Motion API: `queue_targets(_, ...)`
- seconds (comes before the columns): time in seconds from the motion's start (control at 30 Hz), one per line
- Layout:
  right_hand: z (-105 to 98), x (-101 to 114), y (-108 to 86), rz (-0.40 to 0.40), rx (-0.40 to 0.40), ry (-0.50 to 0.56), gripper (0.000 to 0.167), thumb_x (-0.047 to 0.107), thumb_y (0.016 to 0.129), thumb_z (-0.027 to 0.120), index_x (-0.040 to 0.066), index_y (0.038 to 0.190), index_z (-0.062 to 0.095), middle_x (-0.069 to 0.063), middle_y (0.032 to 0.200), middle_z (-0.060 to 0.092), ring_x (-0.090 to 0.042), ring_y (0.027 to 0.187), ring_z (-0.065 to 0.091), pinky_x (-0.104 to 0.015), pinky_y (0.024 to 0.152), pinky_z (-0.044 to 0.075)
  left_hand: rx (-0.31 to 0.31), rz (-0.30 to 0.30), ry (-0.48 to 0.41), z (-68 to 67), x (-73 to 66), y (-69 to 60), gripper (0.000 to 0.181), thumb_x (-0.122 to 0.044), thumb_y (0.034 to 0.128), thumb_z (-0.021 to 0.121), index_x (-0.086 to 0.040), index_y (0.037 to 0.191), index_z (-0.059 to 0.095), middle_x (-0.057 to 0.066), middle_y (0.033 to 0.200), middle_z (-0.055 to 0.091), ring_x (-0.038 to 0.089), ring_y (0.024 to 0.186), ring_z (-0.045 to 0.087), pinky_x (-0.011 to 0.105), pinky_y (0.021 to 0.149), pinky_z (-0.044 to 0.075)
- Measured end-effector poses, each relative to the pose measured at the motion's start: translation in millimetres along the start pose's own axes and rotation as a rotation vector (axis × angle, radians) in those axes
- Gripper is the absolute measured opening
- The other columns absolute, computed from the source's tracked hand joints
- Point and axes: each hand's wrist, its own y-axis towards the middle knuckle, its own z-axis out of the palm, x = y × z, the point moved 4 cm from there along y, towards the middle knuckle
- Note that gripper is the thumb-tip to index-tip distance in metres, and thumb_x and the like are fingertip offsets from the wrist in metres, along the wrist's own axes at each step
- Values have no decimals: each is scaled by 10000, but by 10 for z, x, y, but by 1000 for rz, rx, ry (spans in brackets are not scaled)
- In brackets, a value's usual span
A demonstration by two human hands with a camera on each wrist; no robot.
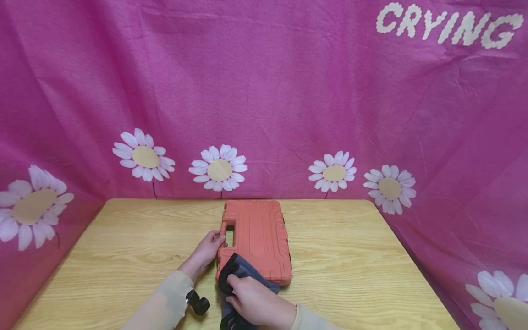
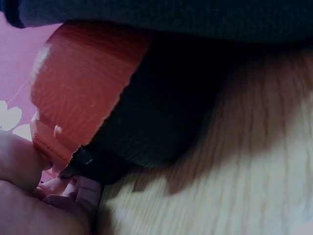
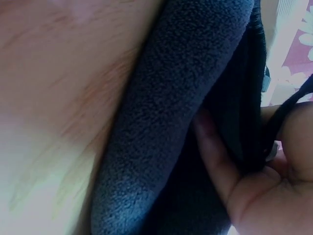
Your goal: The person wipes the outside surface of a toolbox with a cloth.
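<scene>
An orange-red plastic carrying case (image 1: 255,238) lies flat on the table, its handle on the left side. My left hand (image 1: 208,250) grips that handle, thumb on one side and fingers curled beneath, as the left wrist view shows close up at the case (image 2: 88,83). My right hand (image 1: 260,300) pinches a dark grey fleecy cloth (image 1: 251,270) with black edging. The cloth covers the near left corner of the case. In the right wrist view, fingers reach into a fold of the cloth (image 3: 161,98); some fingertips are hidden there.
The wooden table (image 1: 350,256) spreads out on both sides of the case. Behind and beside it hangs a magenta curtain (image 1: 264,91) printed with daisies. A small black device (image 1: 199,303) sits at my left wrist.
</scene>
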Motion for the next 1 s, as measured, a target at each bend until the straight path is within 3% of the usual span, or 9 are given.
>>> queue_targets(0.17, -110, 141, -22, 36, 27, -10, 115, 205, 1013, 670, 134, 1035, 582, 127, 722, 510, 42, 650, 506, -146, 558, 420, 2, -3, 6, -1, -11, 1, 386, -175, 1107, 461, 77, 1400, 478, 163, 1024, 666, 195, 920, 644, 299, 798, 543)
queue_targets(0.43, -107, 142, -15, 20, 49, 6, 106, 199, 1031, 642, 123, 1056, 572, 133, 695, 470, 39, 604, 485, -151, 514, 406, 13, 3, -8, -12, -5, 4, 424, -191, 1105, 470, 87, 1424, 454, 195, 1070, 672, 236, 986, 660, 327, 849, 553)
queue_targets(0.67, -83, 76, -46, 30, 60, 20, 110, 260, 1047, 617, 159, 1062, 576, 126, 801, 586, 64, 745, 567, -192, 596, 490, 35, 48, -18, -15, 8, -18, 461, -244, 1096, 502, 115, 1381, 459, 180, 1027, 675, 224, 945, 664, 292, 804, 545)
queue_targets(0.87, -329, 187, -174, 63, 44, 106, 110, 223, 1026, 648, 138, 1079, 603, 122, 764, 566, 46, 686, 550, -170, 588, 471, 11, 5, -14, 8, -23, -26, 401, -182, 1103, 465, 85, 1403, 468, 180, 1050, 672, 192, 926, 644, 275, 781, 531)
queue_targets(1.0, -518, 244, -277, 99, 7, 205, 154, 207, 1007, 672, 128, 1136, 642, 91, 849, 663, 41, 714, 587, -151, 612, 487, 13, -8, -17, 8, -33, -29, 395, -178, 1110, 455, 78, 1410, 459, 161, 1039, 668, 149, 885, 626, 256, 752, 521)
